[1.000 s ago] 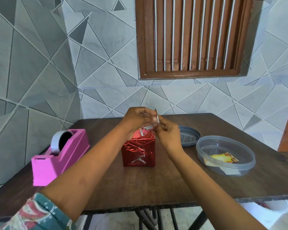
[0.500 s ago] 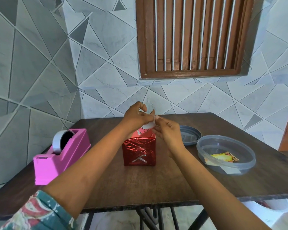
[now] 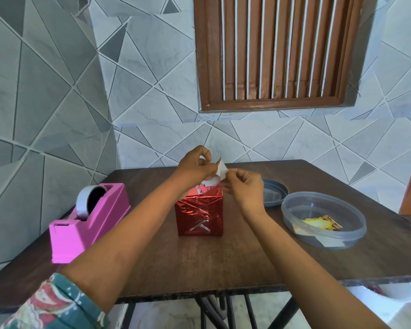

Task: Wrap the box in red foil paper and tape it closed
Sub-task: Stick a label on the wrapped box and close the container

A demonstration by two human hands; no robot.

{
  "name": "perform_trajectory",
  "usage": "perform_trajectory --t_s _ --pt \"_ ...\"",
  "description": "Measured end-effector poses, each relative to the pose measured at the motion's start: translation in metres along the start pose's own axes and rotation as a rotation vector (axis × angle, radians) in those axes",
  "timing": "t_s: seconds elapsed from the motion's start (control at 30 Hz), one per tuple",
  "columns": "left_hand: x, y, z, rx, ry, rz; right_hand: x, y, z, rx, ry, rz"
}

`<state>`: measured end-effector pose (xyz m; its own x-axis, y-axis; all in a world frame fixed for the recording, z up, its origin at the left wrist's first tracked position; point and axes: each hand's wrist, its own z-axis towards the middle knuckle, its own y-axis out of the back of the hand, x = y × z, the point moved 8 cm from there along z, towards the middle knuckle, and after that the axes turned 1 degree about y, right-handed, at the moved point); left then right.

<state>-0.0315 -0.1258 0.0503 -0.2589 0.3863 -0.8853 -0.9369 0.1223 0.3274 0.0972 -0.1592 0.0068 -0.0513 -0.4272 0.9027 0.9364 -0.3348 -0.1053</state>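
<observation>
The box [image 3: 199, 214] stands near the middle of the table [image 3: 199, 269], its front already covered in red foil and taped. The top looks unfinished: something white and pink shows there. Just above it, the left hand [image 3: 196, 167] and right hand [image 3: 244, 186] each pinch a white slip [image 3: 221, 170] with curled fingertips.
</observation>
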Motion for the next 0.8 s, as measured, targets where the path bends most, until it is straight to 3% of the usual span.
perform_trajectory --t_s 0.13,0.33,0.6,0.8 --pt "-0.008 0.003 -0.003 -0.092 -0.079 0.069 -0.006 0.006 0.002 -0.084 -0.098 0.119" --pt "-0.008 -0.001 -0.006 -0.199 -0.095 0.118 -0.007 0.001 -0.001 -0.066 -0.122 0.207" --pt "0.019 0.006 -0.006 -0.179 0.198 -0.181 -0.017 0.025 -0.002 -0.149 -0.239 0.230" --pt "0.019 0.037 -0.006 -0.273 0.239 -0.240 -0.036 0.072 -0.003 -0.253 -0.338 0.051"
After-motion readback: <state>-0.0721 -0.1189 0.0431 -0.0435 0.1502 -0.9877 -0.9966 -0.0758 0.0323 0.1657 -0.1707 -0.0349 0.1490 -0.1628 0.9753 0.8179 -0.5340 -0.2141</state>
